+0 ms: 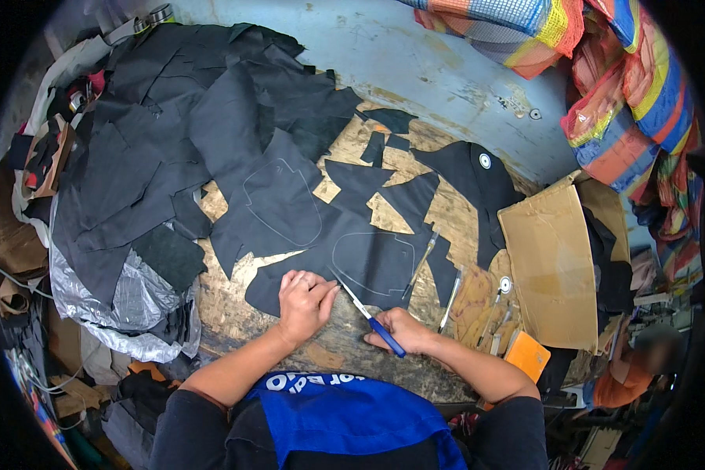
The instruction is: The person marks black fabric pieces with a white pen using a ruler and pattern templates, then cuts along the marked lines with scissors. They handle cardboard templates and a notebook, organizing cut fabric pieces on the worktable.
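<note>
A black leather-like sheet point(368, 262) with two pale outlines drawn on it lies on the worn wooden table in front of me. My right hand point(403, 332) grips blue-handled scissors point(388, 337), their slim silver blades pointing up and left at the sheet's near edge beside one outline. To the left of the blade tips, my left hand point(307, 301) has its fingers closed on the sheet's near edge. Whether the blades are parted is too small to tell.
A large heap of black sheets point(157, 133) covers the table's left side. Brush-like tools point(450, 301) lie to the right, near an orange pad point(527, 356) and a cardboard box point(552, 266). Striped woven sacks point(619, 102) hang at the upper right. Another person point(627, 376) is at the far right.
</note>
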Tool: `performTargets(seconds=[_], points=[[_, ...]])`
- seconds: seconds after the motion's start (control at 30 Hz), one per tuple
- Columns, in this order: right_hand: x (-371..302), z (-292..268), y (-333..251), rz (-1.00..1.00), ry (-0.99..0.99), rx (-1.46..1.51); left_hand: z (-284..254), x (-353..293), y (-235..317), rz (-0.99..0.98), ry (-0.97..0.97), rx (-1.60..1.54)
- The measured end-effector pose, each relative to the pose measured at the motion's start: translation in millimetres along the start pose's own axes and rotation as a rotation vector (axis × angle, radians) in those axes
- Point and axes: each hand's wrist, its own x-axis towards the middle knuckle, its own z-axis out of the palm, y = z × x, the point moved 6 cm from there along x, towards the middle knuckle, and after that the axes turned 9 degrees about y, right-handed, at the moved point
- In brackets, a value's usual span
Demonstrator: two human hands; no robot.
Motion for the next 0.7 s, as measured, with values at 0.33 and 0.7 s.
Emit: performTargets(seconds=[0.33, 0.7], points=[[16.6, -7.3, -19.1, -0.036, 0.033, -0.16, -1.0, -14.8, -2.4, -0.144, 0.005, -0.088], [25.8, -17.9, -20.6, 0.197, -0.146, 0.142, -11.3, -7.9, 0.9, -0.161, -0.057, -0.208]])
